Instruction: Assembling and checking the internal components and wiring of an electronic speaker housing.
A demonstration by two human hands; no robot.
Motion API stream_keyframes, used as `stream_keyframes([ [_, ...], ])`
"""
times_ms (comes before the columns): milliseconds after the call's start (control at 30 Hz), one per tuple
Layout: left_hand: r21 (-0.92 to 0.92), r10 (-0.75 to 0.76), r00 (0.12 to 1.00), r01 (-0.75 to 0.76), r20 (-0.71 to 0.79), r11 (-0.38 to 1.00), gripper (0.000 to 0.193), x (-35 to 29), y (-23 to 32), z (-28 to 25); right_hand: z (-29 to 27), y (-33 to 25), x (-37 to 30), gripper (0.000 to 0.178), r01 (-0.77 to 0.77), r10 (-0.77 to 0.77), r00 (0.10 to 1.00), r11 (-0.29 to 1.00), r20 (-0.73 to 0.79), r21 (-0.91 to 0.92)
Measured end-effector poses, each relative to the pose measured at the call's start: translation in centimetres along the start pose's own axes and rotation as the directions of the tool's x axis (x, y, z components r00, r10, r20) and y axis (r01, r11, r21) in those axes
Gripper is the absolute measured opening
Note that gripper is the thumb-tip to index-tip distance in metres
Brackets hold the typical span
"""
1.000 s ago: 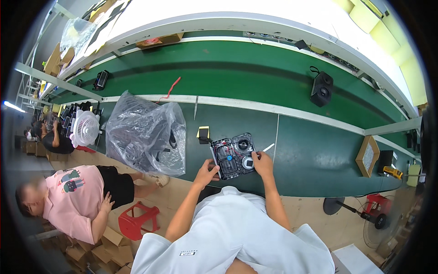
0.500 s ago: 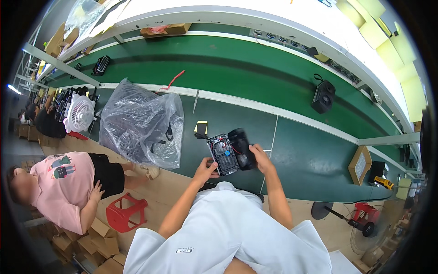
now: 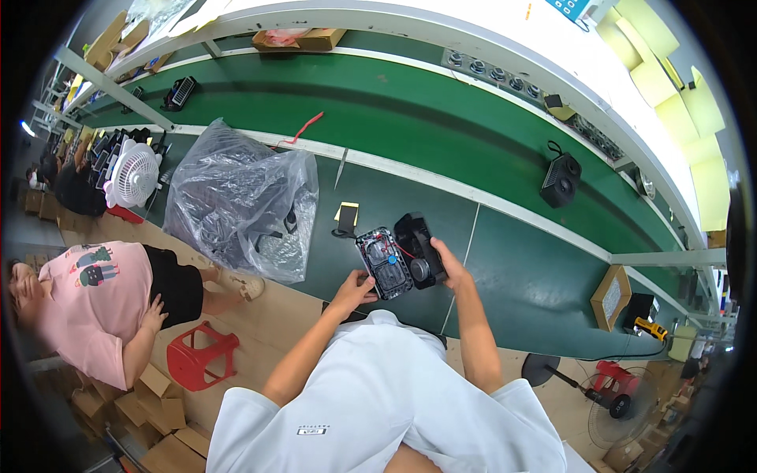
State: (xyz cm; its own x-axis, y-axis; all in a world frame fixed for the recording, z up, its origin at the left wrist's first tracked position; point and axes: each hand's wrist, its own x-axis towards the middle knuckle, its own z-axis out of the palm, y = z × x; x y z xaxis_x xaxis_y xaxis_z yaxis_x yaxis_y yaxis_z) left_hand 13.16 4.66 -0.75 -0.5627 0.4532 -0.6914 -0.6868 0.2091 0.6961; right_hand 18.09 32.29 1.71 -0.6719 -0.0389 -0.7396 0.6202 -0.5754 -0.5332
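Observation:
An opened black speaker lies in two halves before me on the dark green bench. My left hand grips the near left corner of the rear housing, whose inside shows wiring and a blue round part. In my right hand is the front half, tilted so that a round silver speaker driver shows inside. Thin red wires run between the halves. A black strap sticks out at the housing's far left corner, next to a small yellow-edged black pad.
A clear plastic bag of dark parts lies to the left. Beyond the bench, a green conveyor belt carries an assembled speaker. A cardboard tray and yellow tool are at right. A person in pink stands left, near a red stool.
My right hand has turned the front half so its inside and driver now show. The left hand keeps its hold on the housing. The whole view has shifted slightly.

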Motion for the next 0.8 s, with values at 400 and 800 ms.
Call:
stream_keyframes([
  [400,0.855,0.875,0.422,-0.518,0.237,0.018,0.031,1.7,7.6,3.0,7.4,-0.4,-5.2,0.055,0.238,-0.212,0.964,0.958,-0.161,0.162],
  [800,0.793,0.841,0.505,-0.586,0.196,0.167,0.018,3.3,5.6,2.2,7.5,4.5,-4.2,0.055,0.26,-0.201,0.944,0.942,-0.261,0.213],
])
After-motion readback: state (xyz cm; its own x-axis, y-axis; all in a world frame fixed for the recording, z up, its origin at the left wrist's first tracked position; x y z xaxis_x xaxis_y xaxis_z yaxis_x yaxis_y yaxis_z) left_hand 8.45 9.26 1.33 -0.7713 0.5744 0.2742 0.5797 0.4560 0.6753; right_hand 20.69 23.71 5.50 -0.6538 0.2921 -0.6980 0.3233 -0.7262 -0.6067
